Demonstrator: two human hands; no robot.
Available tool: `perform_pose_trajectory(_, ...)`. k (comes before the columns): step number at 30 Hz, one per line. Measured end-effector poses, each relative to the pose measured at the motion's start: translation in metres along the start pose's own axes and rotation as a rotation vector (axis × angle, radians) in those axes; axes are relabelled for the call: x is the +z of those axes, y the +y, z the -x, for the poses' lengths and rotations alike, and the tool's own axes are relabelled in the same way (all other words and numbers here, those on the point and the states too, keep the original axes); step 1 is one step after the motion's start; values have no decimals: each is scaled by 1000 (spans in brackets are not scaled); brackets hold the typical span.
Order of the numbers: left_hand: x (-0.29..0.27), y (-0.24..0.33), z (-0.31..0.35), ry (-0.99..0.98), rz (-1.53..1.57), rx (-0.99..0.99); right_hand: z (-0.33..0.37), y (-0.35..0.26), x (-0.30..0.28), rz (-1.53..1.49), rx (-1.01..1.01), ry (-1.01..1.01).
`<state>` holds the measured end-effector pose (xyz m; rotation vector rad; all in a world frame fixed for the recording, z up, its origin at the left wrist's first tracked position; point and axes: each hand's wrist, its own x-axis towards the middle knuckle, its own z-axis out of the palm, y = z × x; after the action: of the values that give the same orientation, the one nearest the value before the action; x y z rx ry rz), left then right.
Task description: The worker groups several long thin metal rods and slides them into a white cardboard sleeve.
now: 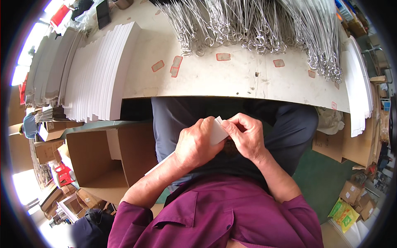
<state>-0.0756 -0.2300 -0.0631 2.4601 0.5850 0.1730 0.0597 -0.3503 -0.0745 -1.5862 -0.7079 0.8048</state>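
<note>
A long, narrow white cardboard box (217,133) lies slantwise over my lap, its far end rising between my hands. My left hand (197,142) is wrapped around it near that end, and the rest runs back beneath my left forearm. At the end flap, my right hand (247,134) has thumb and forefinger pinched against the white card. Both hands are closed, just off the near edge of the table (186,84). What lies inside the box, if anything, is hidden.
Many similar white boxes (97,74) stand in a row at the table's left, with more white pieces (356,82) at its right edge. Thin metal skewers (248,25) with ring ends are heaped at the back. An open brown carton (97,157) sits left of my legs.
</note>
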Motion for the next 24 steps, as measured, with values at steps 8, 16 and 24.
perform_pose_trajectory(8,-7,-4,-4,25,106,-12,15,12,20,95,-273,69)
perform_pose_trajectory(16,-5,-11,-5,72,138,-5,14,1,24,257,-306,8)
perform_pose_trajectory(24,0,-10,-2,111,185,-34,12,7,34,117,-264,89)
